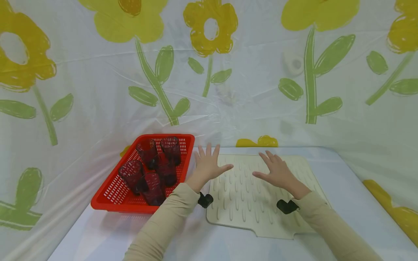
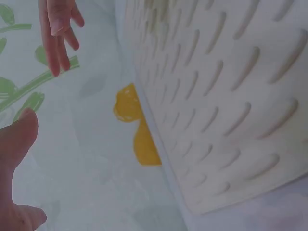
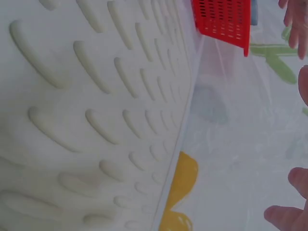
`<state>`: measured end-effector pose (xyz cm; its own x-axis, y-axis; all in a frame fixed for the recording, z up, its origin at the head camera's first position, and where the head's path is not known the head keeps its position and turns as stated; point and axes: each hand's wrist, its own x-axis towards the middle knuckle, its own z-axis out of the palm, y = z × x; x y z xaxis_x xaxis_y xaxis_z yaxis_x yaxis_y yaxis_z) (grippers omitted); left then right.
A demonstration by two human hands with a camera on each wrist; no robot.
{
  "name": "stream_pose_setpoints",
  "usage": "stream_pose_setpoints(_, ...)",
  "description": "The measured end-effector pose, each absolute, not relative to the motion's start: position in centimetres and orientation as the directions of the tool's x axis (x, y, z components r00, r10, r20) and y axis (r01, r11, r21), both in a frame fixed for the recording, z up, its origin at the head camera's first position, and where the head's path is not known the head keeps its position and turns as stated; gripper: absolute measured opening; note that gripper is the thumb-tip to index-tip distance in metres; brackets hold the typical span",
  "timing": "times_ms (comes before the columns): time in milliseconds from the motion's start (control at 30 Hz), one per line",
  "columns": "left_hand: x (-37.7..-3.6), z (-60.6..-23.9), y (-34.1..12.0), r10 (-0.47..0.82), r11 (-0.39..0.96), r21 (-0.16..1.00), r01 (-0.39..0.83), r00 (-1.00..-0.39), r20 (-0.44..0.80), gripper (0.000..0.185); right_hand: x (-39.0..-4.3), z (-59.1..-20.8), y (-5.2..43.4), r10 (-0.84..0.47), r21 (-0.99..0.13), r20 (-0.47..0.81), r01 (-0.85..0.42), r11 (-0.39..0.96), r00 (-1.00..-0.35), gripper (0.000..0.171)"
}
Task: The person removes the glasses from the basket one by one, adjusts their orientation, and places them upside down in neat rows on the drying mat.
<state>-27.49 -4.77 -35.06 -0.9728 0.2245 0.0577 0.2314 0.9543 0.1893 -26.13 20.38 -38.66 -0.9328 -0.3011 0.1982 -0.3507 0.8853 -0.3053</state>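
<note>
I see left hand flat, fingers spread, at the cream drying mat's left edge | right hand spread over the mat's far middle, holding nothing | red basket of dark cups on the table's left side | wrist views cut off most fingers.

Staged tabletop set, not a lived-in room. Plastic sheeting printed with yellow flowers and green stems covers the whole backdrop across the top of the frame and drapes down both sides; creases and sheen visible. A white table surface fills the lower frame. Kitchen-type props only: a cream ribbed drying mat at lower centre, a red perforated basket of dark red cups at lower left.
</note>
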Motion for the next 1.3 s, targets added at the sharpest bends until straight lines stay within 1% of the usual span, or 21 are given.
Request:
stream_pose_setpoints(100,-27.2,-34.2,-5.6,0.23,0.956,0.17,0.24,-0.97,0.078,0.092,-25.8,-38.3,20.7,-0.32,-0.321,0.222,-0.379,0.868,-0.921,0.082)
stream_pose_setpoints(200,-27.0,-33.4,-6.5,0.231,0.953,0.175,0.246,-0.968,0.099,0.091,-25.5,-38.0,21.1,-0.339,-0.34,0.236,-0.405,0.849,-0.911,0.082)
stream_pose_setpoints(433,-26.5,-31.9,-9.3,0.192,0.962,0.18,0.205,-0.977,0.089,0.091,-24.5,-37.5,22.0,-0.357,-0.355,0.244,-0.426,0.832,-0.902,0.082)
stream_pose_setpoints(733,-25.9,-30.8,-13.3,0.166,0.969,0.182,0.165,-0.986,0.01,0.093,-23.4,-36.5,22.9,-0.367,-0.375,0.241,-0.435,0.818,-0.898,0.082)
stream_pose_setpoints(933,-25.1,-30.6,-16.1,0.183,0.969,0.168,0.18,-0.983,0.001,0.094,-22.7,-36.4,23.8,-0.373,-0.4,0.23,-0.437,0.805,-0.899,0.083)
stream_pose_setpoints(1033,-24.5,-30.6,-17.9,0.181,0.968,0.179,0.177,-0.983,-0.008,0.096,-22.3,-36.5,24.3,-0.377,-0.403,0.239,-0.444,0.8,-0.895,0.082)
stream_pose_setpoints(1133,-23.9,-30.8,-19.6,0.168,0.969,0.191,0.158,-0.985,-0.04,0.099,-21.9,-36.6,24.8,-0.373,-0.406,0.243,-0.443,0.799,-0.895,0.082)
stream_pose_setpoints(1300,-23.1,-31.3,-21.8,0.151,0.966,0.231,0.117,-0.979,-0.136,0.104,-21.5,-36.7,25.6,-0.362,-0.407,0.226,-0.425,0.808,-0.904,0.082)
